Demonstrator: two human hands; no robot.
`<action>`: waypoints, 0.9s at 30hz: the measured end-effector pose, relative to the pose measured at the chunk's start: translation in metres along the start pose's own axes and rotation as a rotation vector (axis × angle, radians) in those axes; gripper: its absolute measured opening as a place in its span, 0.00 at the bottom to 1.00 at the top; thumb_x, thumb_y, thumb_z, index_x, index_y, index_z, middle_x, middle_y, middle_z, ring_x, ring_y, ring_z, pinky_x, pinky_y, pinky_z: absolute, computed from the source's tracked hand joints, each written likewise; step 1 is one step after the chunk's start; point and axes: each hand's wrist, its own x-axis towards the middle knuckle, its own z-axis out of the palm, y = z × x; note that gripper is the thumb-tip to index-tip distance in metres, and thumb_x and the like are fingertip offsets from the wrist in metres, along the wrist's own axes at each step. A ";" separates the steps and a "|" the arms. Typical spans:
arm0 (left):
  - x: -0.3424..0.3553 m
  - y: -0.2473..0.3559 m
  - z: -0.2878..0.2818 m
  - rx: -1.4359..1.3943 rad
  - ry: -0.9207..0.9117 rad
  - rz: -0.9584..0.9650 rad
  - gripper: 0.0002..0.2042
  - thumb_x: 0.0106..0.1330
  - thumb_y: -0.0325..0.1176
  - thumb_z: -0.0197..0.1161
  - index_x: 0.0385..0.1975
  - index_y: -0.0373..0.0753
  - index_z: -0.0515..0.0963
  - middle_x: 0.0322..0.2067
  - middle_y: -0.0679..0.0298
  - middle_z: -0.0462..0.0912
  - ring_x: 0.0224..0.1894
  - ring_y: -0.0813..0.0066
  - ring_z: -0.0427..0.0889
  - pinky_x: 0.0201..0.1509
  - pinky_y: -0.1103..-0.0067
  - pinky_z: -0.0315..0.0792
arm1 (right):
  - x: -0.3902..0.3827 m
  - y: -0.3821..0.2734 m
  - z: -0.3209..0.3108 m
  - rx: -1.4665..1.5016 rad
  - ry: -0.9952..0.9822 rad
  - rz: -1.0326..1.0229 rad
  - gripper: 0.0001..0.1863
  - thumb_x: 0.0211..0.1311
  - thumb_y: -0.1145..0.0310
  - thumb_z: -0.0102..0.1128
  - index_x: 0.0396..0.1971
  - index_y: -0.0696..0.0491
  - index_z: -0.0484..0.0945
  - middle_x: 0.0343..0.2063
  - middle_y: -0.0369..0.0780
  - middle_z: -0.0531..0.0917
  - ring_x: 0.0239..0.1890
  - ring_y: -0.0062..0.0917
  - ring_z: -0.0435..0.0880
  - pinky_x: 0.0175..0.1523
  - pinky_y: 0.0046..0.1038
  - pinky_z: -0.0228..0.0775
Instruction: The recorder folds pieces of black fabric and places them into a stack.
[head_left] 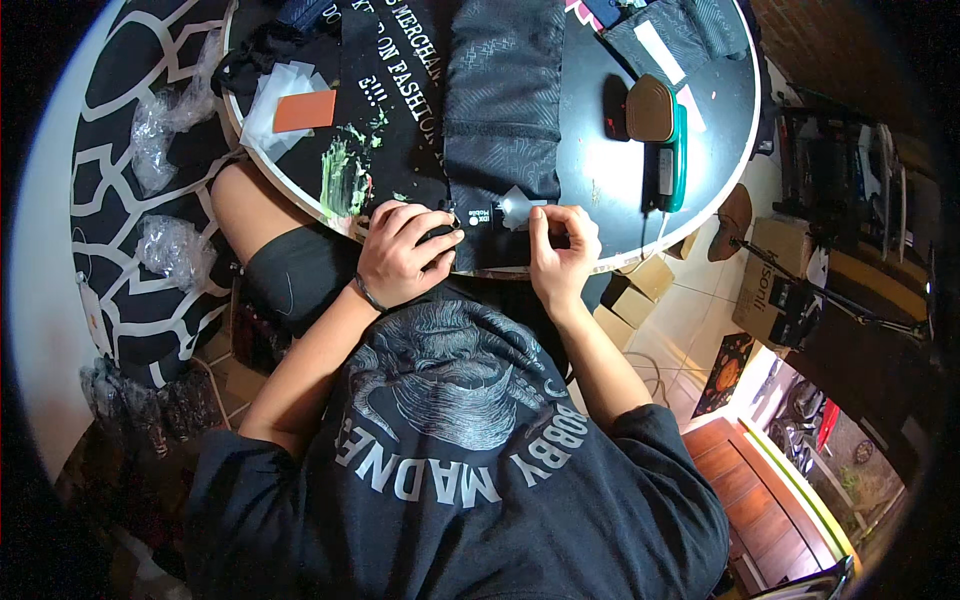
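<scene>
A long black textured fabric piece (503,100) runs down the table toward me. Its near end carries a small white print. My left hand (405,252) is at the left of this end, fingers bent over the table edge and closed on the fabric. Beside the print lies a small translucent film piece (516,207). The thumb and forefinger of my right hand (565,248) pinch the film's right edge. A small iron with a teal handle (679,170) and a brown plate (651,110) rests to the right.
An orange rectangular piece (305,111) lies on translucent sheets (262,125) at the left. Green and white smears (345,172) mark the round table (608,220). Folded dark fabric (690,40) sits at the far right. Cardboard boxes (640,290) stand on the floor.
</scene>
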 end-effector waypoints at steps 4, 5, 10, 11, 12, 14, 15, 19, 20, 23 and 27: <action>0.000 0.000 0.000 0.003 0.005 0.006 0.11 0.58 0.33 0.75 0.41 0.47 0.91 0.51 0.72 0.86 0.57 0.67 0.81 0.66 0.61 0.71 | 0.000 0.007 -0.008 0.045 0.037 0.031 0.05 0.67 0.75 0.76 0.32 0.55 0.86 0.27 0.36 0.82 0.30 0.23 0.77 0.39 0.27 0.70; 0.000 0.000 0.000 0.004 0.004 0.005 0.11 0.58 0.33 0.75 0.41 0.47 0.91 0.51 0.72 0.86 0.57 0.67 0.81 0.66 0.61 0.71 | 0.000 0.009 -0.010 0.047 0.039 0.021 0.05 0.67 0.75 0.76 0.32 0.55 0.86 0.27 0.36 0.82 0.30 0.23 0.77 0.39 0.27 0.70; -0.003 -0.001 0.000 -0.004 -0.026 -0.001 0.12 0.60 0.35 0.75 0.44 0.48 0.92 0.53 0.70 0.86 0.59 0.66 0.80 0.69 0.60 0.69 | 0.003 0.016 -0.022 0.145 0.122 0.148 0.05 0.72 0.74 0.73 0.35 0.58 0.85 0.30 0.35 0.83 0.32 0.17 0.78 0.42 0.23 0.71; -0.003 -0.001 0.001 -0.004 -0.028 -0.008 0.12 0.60 0.35 0.75 0.44 0.47 0.92 0.54 0.70 0.86 0.59 0.66 0.80 0.69 0.60 0.69 | 0.004 0.017 -0.025 0.197 0.137 0.194 0.05 0.73 0.75 0.72 0.35 0.58 0.85 0.30 0.34 0.83 0.32 0.16 0.78 0.42 0.22 0.71; -0.004 -0.001 0.001 -0.005 -0.032 -0.017 0.12 0.60 0.35 0.75 0.44 0.47 0.92 0.54 0.70 0.86 0.59 0.66 0.80 0.69 0.60 0.69 | 0.004 0.018 -0.027 0.291 0.140 0.243 0.05 0.74 0.76 0.70 0.35 0.58 0.84 0.31 0.32 0.83 0.33 0.14 0.77 0.42 0.20 0.70; -0.004 0.000 0.000 -0.003 -0.039 -0.017 0.12 0.60 0.35 0.75 0.44 0.47 0.92 0.54 0.70 0.86 0.59 0.66 0.79 0.69 0.60 0.69 | 0.004 0.018 -0.037 0.300 0.171 0.196 0.05 0.75 0.77 0.69 0.35 0.59 0.84 0.31 0.32 0.83 0.33 0.13 0.76 0.42 0.19 0.69; -0.004 0.000 0.000 -0.001 -0.046 -0.025 0.12 0.60 0.35 0.75 0.44 0.47 0.92 0.54 0.70 0.86 0.60 0.66 0.79 0.69 0.60 0.69 | 0.005 0.018 -0.040 0.309 0.195 0.175 0.05 0.75 0.77 0.69 0.35 0.59 0.84 0.31 0.31 0.83 0.33 0.13 0.76 0.42 0.19 0.69; 0.001 0.004 -0.004 -0.004 -0.051 -0.029 0.12 0.60 0.35 0.75 0.44 0.47 0.92 0.54 0.69 0.86 0.59 0.64 0.80 0.69 0.60 0.69 | 0.016 0.015 -0.057 0.335 0.283 0.210 0.06 0.77 0.75 0.67 0.35 0.57 0.84 0.30 0.29 0.81 0.34 0.11 0.73 0.43 0.19 0.65; 0.003 0.005 -0.006 -0.012 -0.048 -0.038 0.11 0.61 0.34 0.74 0.44 0.46 0.91 0.54 0.69 0.86 0.58 0.65 0.81 0.69 0.60 0.69 | 0.018 0.012 -0.063 0.359 0.312 0.257 0.06 0.76 0.74 0.68 0.35 0.56 0.85 0.30 0.29 0.81 0.34 0.12 0.73 0.43 0.20 0.65; 0.010 0.011 -0.013 -0.020 -0.044 -0.048 0.10 0.61 0.34 0.73 0.43 0.46 0.91 0.53 0.67 0.85 0.57 0.64 0.81 0.69 0.59 0.69 | 0.023 -0.002 -0.072 0.470 0.403 0.220 0.05 0.75 0.74 0.69 0.36 0.56 0.83 0.32 0.31 0.81 0.37 0.14 0.74 0.46 0.21 0.65; 0.014 0.024 -0.026 -0.294 -0.042 -0.236 0.11 0.62 0.35 0.76 0.43 0.40 0.90 0.48 0.61 0.86 0.42 0.67 0.86 0.51 0.70 0.79 | 0.023 -0.034 -0.078 0.146 0.171 -0.323 0.07 0.63 0.81 0.73 0.34 0.55 0.82 0.32 0.37 0.84 0.33 0.25 0.80 0.45 0.30 0.73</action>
